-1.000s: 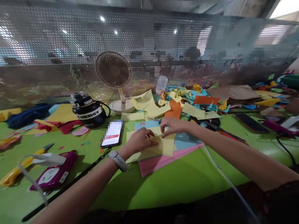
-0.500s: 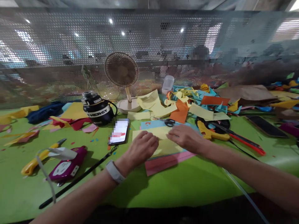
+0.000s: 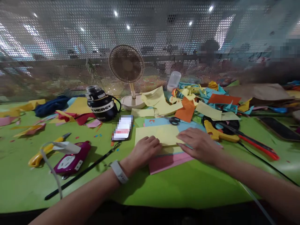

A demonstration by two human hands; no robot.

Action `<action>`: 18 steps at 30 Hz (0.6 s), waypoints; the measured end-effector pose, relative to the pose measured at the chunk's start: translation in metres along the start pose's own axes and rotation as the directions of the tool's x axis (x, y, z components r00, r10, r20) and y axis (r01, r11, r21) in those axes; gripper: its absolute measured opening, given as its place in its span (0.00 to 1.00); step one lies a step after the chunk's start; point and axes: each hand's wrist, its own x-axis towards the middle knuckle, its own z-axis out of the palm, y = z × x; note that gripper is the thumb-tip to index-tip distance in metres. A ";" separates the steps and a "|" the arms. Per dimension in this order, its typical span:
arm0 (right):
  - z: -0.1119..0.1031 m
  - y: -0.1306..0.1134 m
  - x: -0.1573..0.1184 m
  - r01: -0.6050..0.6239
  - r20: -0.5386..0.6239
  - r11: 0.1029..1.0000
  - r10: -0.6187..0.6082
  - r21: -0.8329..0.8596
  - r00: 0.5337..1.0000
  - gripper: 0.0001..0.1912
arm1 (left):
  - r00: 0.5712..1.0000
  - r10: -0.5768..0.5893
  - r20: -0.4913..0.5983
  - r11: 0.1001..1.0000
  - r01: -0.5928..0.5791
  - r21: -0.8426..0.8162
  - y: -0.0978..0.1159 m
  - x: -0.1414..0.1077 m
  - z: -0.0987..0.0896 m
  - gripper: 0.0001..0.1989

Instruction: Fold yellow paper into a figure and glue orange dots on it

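Observation:
A pale yellow sheet of paper (image 3: 161, 132), apparently folded, lies across my work spot. My left hand (image 3: 146, 151), fingers curled together, presses on its near left edge. At its right end, my right hand (image 3: 199, 144) has fingers on top and the thumb at the near edge, gripping the paper. Beneath it is a stack of sheets, with pink paper (image 3: 168, 164) showing at the front and blue paper (image 3: 152, 122) behind. Small black-handled scissors (image 3: 174, 120) rest on the blue sheet, just beyond the yellow paper.
Left of the papers are a phone (image 3: 122, 128), a black jug (image 3: 103, 106), a purple power bank (image 3: 72, 159) and yellow-handled pliers (image 3: 45, 153). A fan (image 3: 126, 64) stands behind. Paper scraps (image 3: 187, 106) pile up at the back right, near a yellow glue gun (image 3: 219, 132) and red-handled tool (image 3: 260, 145).
My right hand has shifted right and spread its thumb from the fingers. The yellow paper shows more of its upper face between the hands. The view has tilted down slightly.

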 end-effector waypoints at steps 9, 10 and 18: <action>0.036 -0.022 0.021 -0.044 0.111 0.988 0.027 0.150 0.993 0.04 | 0.992 -0.123 0.008 0.971 0.122 -0.204 -0.004 0.004 0.000 0.08; 0.036 -0.021 0.022 -0.062 0.119 0.984 0.042 0.169 0.992 0.04 | 0.987 -0.163 0.008 0.948 0.159 -0.277 -0.006 0.002 -0.001 0.09; 0.032 -0.013 0.034 -0.292 0.309 0.902 0.192 0.318 0.932 0.05 | 0.907 -0.406 0.115 0.662 0.378 -0.647 -0.043 -0.030 -0.002 0.09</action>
